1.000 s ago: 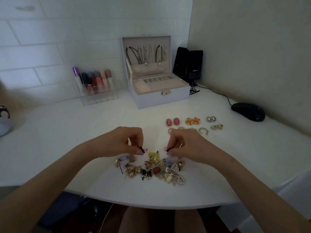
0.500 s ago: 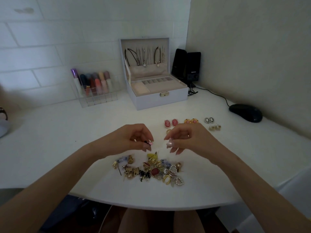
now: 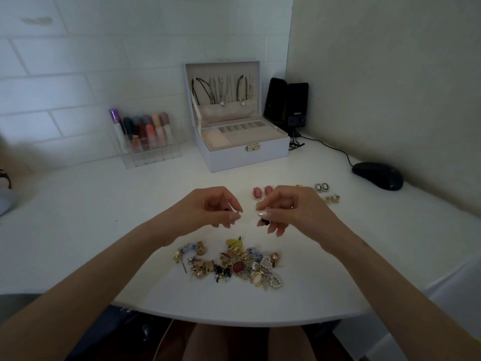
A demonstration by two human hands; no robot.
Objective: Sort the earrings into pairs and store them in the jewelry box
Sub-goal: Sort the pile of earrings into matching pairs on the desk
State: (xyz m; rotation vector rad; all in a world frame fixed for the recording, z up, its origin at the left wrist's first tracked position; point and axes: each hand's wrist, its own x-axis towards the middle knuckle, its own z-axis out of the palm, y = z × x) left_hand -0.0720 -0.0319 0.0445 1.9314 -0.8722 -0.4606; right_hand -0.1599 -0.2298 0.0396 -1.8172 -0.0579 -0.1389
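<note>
A heap of mixed earrings (image 3: pixel 231 264) lies on the white desk (image 3: pixel 104 217) near its front edge. Above the heap, my left hand (image 3: pixel 208 207) pinches a small dark earring (image 3: pixel 235 213) between thumb and forefinger. My right hand (image 3: pixel 291 207) pinches a matching small dark earring (image 3: pixel 264 222), a short gap from the left one. Behind my right hand lie sorted pairs: pink oval earrings (image 3: pixel 263 192), black-and-white cameo earrings (image 3: pixel 322 187) and pale gold earrings (image 3: pixel 331 198). The grey jewelry box (image 3: pixel 260 156) stands open at the back, necklaces hanging in its lid.
A clear organiser with lipsticks (image 3: pixel 145 142) stands left of the box. Two black speakers (image 3: pixel 286 105) sit in the back corner, with a cable running to a black mouse (image 3: pixel 377 175) at the right. A pale object (image 3: pixel 6 199) pokes in at the left edge.
Both hands have risen from the heap, each with a small dark earring, and come closer together above it. The heap itself has not moved.
</note>
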